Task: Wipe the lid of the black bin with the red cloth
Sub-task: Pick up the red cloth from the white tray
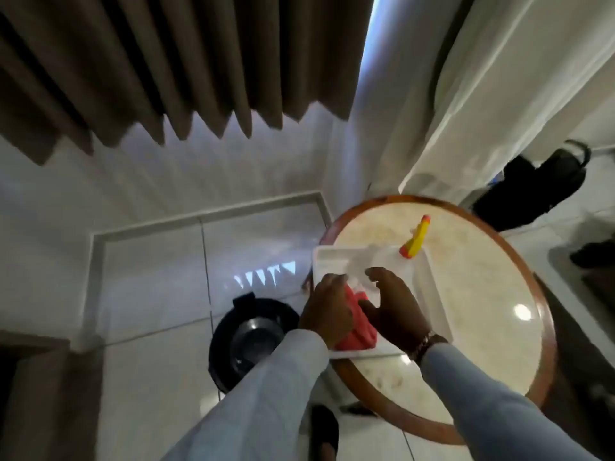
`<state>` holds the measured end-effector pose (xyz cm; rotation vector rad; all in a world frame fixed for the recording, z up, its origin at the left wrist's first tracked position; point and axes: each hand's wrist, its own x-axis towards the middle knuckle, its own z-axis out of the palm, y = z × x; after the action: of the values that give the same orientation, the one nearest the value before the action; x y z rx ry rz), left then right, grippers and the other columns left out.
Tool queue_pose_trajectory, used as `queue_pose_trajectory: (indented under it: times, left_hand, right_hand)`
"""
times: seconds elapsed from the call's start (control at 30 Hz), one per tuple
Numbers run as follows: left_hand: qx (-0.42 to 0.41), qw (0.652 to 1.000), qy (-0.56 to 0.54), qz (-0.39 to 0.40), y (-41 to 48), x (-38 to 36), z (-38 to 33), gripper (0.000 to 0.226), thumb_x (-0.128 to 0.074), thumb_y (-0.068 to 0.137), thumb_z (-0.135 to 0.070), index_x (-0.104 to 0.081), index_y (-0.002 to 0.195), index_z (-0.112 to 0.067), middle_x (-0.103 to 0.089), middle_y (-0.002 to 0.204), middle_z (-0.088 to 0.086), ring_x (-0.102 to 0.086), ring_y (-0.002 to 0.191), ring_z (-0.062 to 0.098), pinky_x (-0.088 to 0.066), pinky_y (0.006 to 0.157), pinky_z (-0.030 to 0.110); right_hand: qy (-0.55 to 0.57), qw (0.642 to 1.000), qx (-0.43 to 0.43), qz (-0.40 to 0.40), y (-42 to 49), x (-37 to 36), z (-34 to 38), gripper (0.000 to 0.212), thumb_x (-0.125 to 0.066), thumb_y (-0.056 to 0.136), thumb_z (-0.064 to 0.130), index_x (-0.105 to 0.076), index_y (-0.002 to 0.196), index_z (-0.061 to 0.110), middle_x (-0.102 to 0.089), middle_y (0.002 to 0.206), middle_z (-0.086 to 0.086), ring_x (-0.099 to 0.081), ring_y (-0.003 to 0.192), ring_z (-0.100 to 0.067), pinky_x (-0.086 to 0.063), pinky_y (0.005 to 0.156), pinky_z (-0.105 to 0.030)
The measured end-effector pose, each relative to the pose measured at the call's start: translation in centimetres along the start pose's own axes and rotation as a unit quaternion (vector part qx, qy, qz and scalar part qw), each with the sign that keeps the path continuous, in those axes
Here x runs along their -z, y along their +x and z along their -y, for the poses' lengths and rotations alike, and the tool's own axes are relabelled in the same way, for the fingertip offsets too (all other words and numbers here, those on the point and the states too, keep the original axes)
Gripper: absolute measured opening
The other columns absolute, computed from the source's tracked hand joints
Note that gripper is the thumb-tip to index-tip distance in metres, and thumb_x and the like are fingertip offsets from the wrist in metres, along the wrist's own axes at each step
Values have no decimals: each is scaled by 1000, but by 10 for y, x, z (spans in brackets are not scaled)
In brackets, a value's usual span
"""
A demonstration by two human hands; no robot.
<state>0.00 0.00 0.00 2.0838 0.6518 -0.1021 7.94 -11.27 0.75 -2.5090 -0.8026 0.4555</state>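
The red cloth (357, 327) lies folded in a white tray (432, 294) on a round table. My left hand (327, 311) rests on the cloth's left side with fingers curled over it. My right hand (396, 307) presses on its right side, fingers bent and spread above the tray. Both hands touch the cloth; part of it is hidden under them. The black bin (253, 337) stands on the floor left of the table, its round dark lid facing up, partly covered by my left sleeve.
A yellow spray bottle (416, 241) with a red tip lies at the tray's far edge. The round table (499, 327) has a wooden rim. Brown curtains hang at the back, a white curtain at the right. A black bag (532, 191) sits on the floor beyond the table.
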Motion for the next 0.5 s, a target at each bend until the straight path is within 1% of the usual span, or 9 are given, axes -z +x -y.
queue_pose_trajectory:
  times: [0.03, 0.1, 0.17, 0.23, 0.27, 0.3, 0.37, 0.43, 0.5]
  left_hand:
    - [20, 999, 9, 35, 9, -18, 10, 54, -57, 84, -10, -40, 135, -14, -42, 143, 11, -39, 133, 30, -36, 111, 42]
    - [46, 995, 58, 73, 24, -52, 26, 68, -64, 81, -15, -30, 140, -11, -31, 150, 15, -27, 140, 33, -29, 115, 44]
    - [40, 982, 171, 75, 38, -74, 39, 80, -72, 79, -23, -24, 142, -9, -25, 151, 20, -17, 142, 39, -22, 119, 49]
    - [18, 959, 276, 65, 51, -91, 47, 84, -73, 79, -31, -22, 143, -8, -23, 153, 25, -13, 143, 46, -16, 119, 55]
    - [9, 951, 304, 55, 58, -97, 50, 84, -72, 79, -32, -23, 142, -8, -24, 151, 27, -16, 141, 48, -17, 118, 57]
    - [5, 941, 335, 48, 63, -99, 51, 83, -73, 77, -32, -25, 141, -8, -29, 148, 28, -23, 138, 49, -20, 117, 58]
    - [-13, 928, 371, 28, 72, -97, 51, 77, -75, 73, -30, -34, 135, -9, -44, 135, 27, -39, 128, 46, -27, 112, 58]
    - [-40, 933, 356, 30, 76, -90, 49, 63, -75, 72, -27, -44, 125, -11, -54, 123, 22, -49, 118, 42, -34, 107, 55]
    - [-48, 954, 291, 50, 79, -79, 47, 42, -70, 77, -22, -52, 115, -12, -59, 114, 18, -55, 109, 38, -41, 97, 49]
  right_hand:
    - [-14, 999, -27, 24, 5, -14, -17, 52, -71, 82, 24, -50, 128, 11, -59, 129, -14, -55, 117, -31, -46, 98, -40]
    - [-49, 993, -70, 77, 14, -37, -41, 50, -72, 80, 28, -53, 121, 8, -61, 121, -17, -57, 110, -34, -48, 89, -40]
    - [-69, 985, -104, 116, 21, -55, -54, 48, -71, 79, 35, -52, 115, 9, -63, 112, -15, -61, 100, -33, -49, 78, -38]
    - [-81, 987, -85, 106, 22, -72, -63, 45, -69, 81, 34, -51, 114, 8, -63, 108, -17, -62, 94, -35, -47, 70, -36]
    - [-78, 990, -74, 90, 24, -79, -67, 45, -69, 82, 31, -51, 114, 6, -63, 107, -18, -62, 93, -37, -45, 68, -36]
    - [-66, 991, -83, 79, 27, -84, -72, 45, -70, 81, 28, -52, 116, 5, -62, 107, -19, -62, 93, -39, -44, 68, -36]
    - [-37, 988, -125, 86, 31, -86, -78, 46, -72, 80, 26, -55, 118, 7, -63, 111, -18, -61, 98, -37, -45, 72, -35]
    - [-16, 985, -132, 108, 32, -88, -81, 40, -73, 80, 23, -61, 116, 9, -67, 111, -15, -62, 102, -33, -52, 83, -39]
    - [22, 987, -127, 95, 28, -80, -80, 32, -75, 80, 20, -68, 110, 10, -72, 108, -12, -65, 99, -30, -53, 89, -39]
